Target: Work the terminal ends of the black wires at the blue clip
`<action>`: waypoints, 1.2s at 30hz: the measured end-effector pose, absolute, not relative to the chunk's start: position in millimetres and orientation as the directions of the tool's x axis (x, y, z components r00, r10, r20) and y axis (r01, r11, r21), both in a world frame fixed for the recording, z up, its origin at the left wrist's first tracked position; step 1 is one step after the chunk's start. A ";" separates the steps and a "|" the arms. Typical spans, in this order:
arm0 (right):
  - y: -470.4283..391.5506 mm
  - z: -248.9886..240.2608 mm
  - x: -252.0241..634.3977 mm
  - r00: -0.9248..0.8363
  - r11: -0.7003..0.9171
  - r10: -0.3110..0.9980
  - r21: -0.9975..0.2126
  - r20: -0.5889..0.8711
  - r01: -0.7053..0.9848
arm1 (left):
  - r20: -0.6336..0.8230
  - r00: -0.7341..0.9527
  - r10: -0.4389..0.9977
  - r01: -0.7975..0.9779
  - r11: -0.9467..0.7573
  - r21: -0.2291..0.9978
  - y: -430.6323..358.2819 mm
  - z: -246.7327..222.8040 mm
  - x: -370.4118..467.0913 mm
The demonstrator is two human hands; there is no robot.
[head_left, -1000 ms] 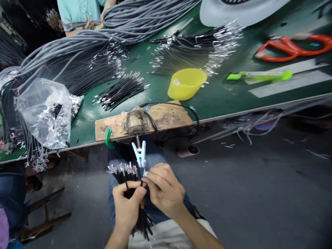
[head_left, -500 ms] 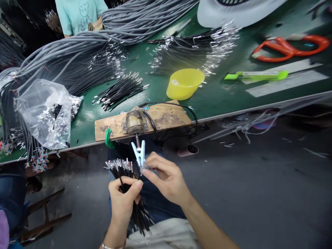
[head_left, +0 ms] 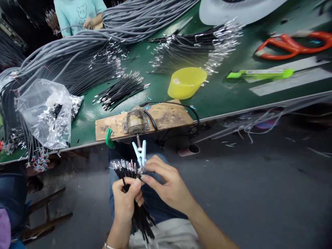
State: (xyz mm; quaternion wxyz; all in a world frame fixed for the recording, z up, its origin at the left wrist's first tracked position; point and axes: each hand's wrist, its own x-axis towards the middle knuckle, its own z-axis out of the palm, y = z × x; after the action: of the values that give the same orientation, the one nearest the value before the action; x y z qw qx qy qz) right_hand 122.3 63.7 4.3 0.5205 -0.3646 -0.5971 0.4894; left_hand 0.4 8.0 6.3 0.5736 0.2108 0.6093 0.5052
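Head view: one bundle (head_left: 142,221) of black wires, too many to count, is located above the person's lap, in front of the bench (head_left: 220,97). Its long axis runs steeply from upper left to lower right; the silver tips point up toward the bench, and the tails point down toward the body. Left hand (head_left: 126,202): closed around the bundle, thumb and forefinger pinched near the tips. Right hand (head_left: 172,183): thumb and forefinger narrowly spaced at the lower end of one blue clip (head_left: 141,154); whether they grip anything cannot be told.

The clip's two arms spread upward around one shaft (head_left: 139,140), which projects from one motor (head_left: 136,122). The motor is mounted on one board (head_left: 168,117), with one green clamp (head_left: 109,138) at the bench edge.

Beyond the board: one wire pile (head_left: 119,91) and one yellow ring (head_left: 183,86). At right: one pair of scissors (head_left: 293,48), one green knife (head_left: 261,73) and two white strips (head_left: 290,84). At left: one clear bag (head_left: 44,110).
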 end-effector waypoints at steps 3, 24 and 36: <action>63.1 1.1 118.8 -0.345 0.004 0.931 -0.948 0.120 -0.318 | -0.453 -0.268 0.850 -0.281 0.381 0.881 7.5 5.4 -2.0; 111.0 17.2 88.4 -0.411 -0.414 0.899 -0.602 -0.152 -0.683 | -0.495 -0.170 0.852 -0.216 0.458 0.862 47.1 17.6 -32.6; 92.8 -22.9 110.5 -0.206 -0.385 0.922 -0.705 -0.329 -0.596 | -0.487 -0.127 0.864 -0.118 0.474 0.872 26.2 10.4 -27.8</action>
State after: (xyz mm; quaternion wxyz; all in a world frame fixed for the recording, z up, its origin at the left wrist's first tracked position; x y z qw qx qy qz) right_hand 110.5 92.8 -22.9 0.5095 -0.3707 -0.2194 0.7449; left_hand -27.8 26.2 10.4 0.5893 0.2986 0.6244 0.4168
